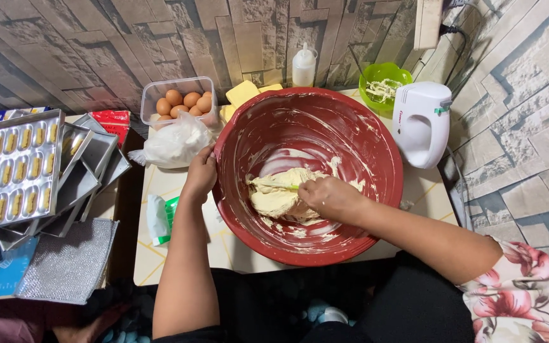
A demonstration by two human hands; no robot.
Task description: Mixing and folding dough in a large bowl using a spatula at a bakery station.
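Dough (pixel 277 194) lies pale in the bottom of the big red bowl (pixel 376 136), near my right hand (pixel 328 197), whose fingers are clenched round a green-handled spatula (pixel 285 186). My left hand (pixel 199 176) grips the bowl's left rim. Best, I judge, to keep that rim pinned and fold from the smeared walls inward.

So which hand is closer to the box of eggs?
Left. The left hand grips the red bowl's rim just below the egg box; the right hand is inside the bowl, farther away.

low table (pixel 179 254) | red bowl (pixel 376 136), egg tub (pixel 150 101), white bag (pixel 176 143), hand mixer (pixel 419 124), green bowl (pixel 401 73)
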